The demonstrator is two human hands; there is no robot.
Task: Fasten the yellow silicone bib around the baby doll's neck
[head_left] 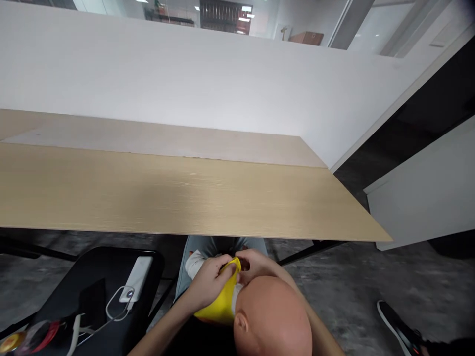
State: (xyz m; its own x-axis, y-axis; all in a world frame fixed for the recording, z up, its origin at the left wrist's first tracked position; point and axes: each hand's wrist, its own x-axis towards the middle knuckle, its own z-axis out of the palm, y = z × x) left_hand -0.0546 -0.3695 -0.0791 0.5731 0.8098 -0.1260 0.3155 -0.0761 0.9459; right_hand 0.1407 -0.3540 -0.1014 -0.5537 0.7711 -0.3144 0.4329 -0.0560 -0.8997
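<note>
A bald, life-sized baby doll's head (pixel 272 316) fills the bottom middle of the view, apparently lying on my lap. Its body is dressed in a bright yellow cloth garment (pixel 222 301), and a white sleeve or limb (pixel 195 263) shows at the far side. My left hand (pixel 210 282) grips the garment's upper edge, and my right hand (pixel 254 263) pinches the same edge from the other side. The doll's head hides part of my right hand and forearm. The fastening under my fingers is hidden.
Above my hands runs a light wood desk (pixel 166 198) with a white wall behind it. To the left, a black seat (pixel 63 291) holds a white power bank (pixel 136 278) and a cable. My jeans (pixel 211 245) show beyond the hands, and a black shoe (pixel 397 326) rests on the concrete floor.
</note>
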